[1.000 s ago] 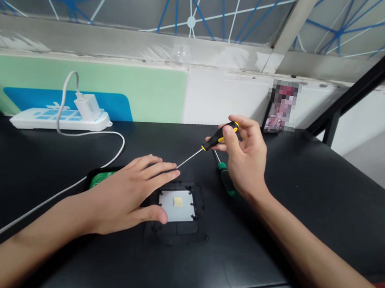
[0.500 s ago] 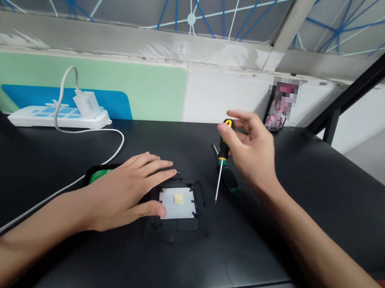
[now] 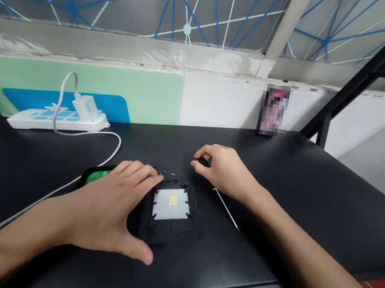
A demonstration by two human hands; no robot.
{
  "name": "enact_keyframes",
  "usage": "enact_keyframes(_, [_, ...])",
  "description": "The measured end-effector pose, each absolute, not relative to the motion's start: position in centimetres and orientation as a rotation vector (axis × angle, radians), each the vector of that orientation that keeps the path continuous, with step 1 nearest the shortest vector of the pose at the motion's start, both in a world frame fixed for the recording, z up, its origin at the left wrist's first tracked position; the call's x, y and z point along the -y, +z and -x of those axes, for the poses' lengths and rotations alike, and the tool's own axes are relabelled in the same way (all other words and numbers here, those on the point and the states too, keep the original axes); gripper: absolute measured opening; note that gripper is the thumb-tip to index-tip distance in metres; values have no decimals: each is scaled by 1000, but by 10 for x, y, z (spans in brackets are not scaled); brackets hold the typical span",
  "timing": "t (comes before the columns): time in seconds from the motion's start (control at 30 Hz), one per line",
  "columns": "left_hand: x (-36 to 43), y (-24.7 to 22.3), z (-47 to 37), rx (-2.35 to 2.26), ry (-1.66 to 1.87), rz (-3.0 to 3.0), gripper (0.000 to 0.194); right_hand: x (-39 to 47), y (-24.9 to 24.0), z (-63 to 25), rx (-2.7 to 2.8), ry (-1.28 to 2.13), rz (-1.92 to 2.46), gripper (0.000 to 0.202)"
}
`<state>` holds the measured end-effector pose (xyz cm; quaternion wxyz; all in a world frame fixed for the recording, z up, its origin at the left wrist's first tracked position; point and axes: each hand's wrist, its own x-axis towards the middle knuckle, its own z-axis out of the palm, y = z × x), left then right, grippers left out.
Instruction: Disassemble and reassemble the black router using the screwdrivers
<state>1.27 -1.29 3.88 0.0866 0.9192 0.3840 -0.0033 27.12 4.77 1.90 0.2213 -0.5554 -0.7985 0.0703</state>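
My left hand (image 3: 111, 211) is open over the left side of a dark square housing, its thumb spread toward the table's front edge. Whether it touches the housing I cannot tell. Inside the black frame (image 3: 165, 232) lies a whitish plate (image 3: 162, 210) with a small yellow square (image 3: 172, 200) at its centre and dark fasteners around its edge. My right hand (image 3: 227, 170) is closed around the black-and-yellow handle of a screwdriver (image 3: 227, 210), right of the housing. The shaft slants down to the right, its tip away from the plate. Several small screws (image 3: 172, 174) lie behind the housing.
A green object with a dark rim (image 3: 97, 177) is partly covered by my left hand. A white power strip (image 3: 59, 118) holds a charger (image 3: 86, 108), whose white cable (image 3: 117, 145) runs along the left. A phone (image 3: 273, 112) leans on the back wall.
My right hand has moved down and left, turning the screwdriver from upright to slanted. My left thumb has swung off the plate toward me. The green-handled tool is now out of sight.
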Motion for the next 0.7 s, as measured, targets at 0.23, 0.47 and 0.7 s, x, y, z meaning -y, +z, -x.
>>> enact_keyframes(0.23, [12, 30, -13, -1143, 71, -2795, 102, -41, 20, -267, 2288, 71, 1801, 28])
enact_keyframes(0.47, [11, 30, -13, -1106, 58, -2806, 100, -39, 25, -270, 2192, -88, 1621, 35])
enact_keyframes(0.7, [10, 24, -11, -1085, 67, -2871, 104, -26, 24, -271, 2404, 189, 950, 38])
